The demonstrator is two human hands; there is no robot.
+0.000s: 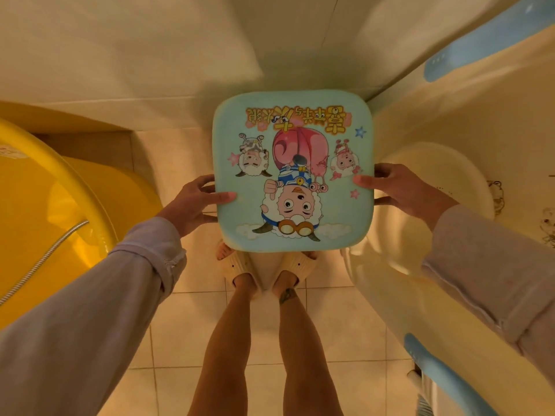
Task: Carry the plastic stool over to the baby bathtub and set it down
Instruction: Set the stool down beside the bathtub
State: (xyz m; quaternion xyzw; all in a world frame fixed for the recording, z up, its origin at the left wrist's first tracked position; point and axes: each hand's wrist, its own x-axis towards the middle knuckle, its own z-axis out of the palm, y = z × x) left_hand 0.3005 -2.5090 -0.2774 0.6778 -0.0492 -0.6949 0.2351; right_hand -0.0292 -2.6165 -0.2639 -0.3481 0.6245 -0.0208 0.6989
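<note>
Floor [192,322] was pale square tile, white wall ahead. Yellow tub [45,205] sat at my left with a metal shower hose [45,256] draped over its rim. Baby bathtub [435,163] ran along my right, cream with blue trim pieces, cartoon bears printed on its side.

Plastic stool [292,172] was between the two tubs, in front of me and above my slippers [267,265], seat face up toward the camera. Seat was a rounded square, so no real long axis. The cartoon print read upside down from my side: the title text lay along the far edge, the clouds at the near edge. Legs were hidden under the seat; couldn't tell if they touched the floor.

My left hand [195,202] clamped the left edge, thumb on top of the seat, fingers curled underneath. My right hand [399,187] did the same on the right edge, thumb on top, fingers wrapped under. Right edge of the stool was just beside the baby bathtub's rim.
</note>
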